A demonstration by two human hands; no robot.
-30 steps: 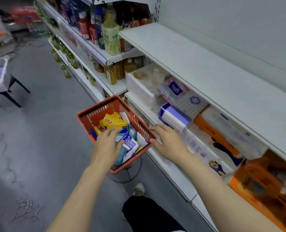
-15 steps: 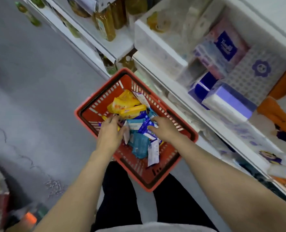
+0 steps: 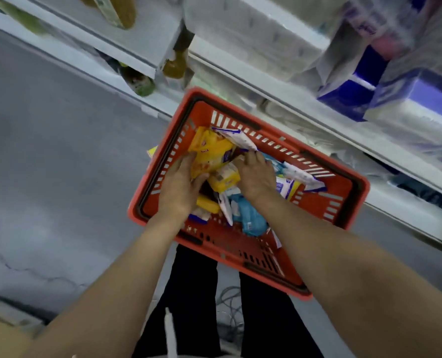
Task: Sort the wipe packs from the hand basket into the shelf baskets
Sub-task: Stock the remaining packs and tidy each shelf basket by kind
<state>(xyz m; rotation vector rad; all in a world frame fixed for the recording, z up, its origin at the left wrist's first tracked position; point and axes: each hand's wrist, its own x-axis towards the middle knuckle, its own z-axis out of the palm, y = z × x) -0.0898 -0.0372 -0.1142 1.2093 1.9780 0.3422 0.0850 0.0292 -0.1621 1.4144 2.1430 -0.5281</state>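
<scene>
Wipe packs (image 3: 243,182) lie heaped in the red hand basket (image 3: 344,202), which sits at 12 o'clock from you with the shelves (image 3: 305,109) at 1 o'clock. The loose, overlapping pile could let you lift two packs at once, or let one slide off as you pull. Your left hand (image 3: 181,184) curls its thumb and fingers around the yellow pack (image 3: 212,153). Your right hand (image 3: 256,177) rests palm-down on the heap; whether it pinches anything you cannot tell.

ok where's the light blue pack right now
Head view: the blue pack lies in the red basket, near its middle, just under the right hand's wrist.
</scene>
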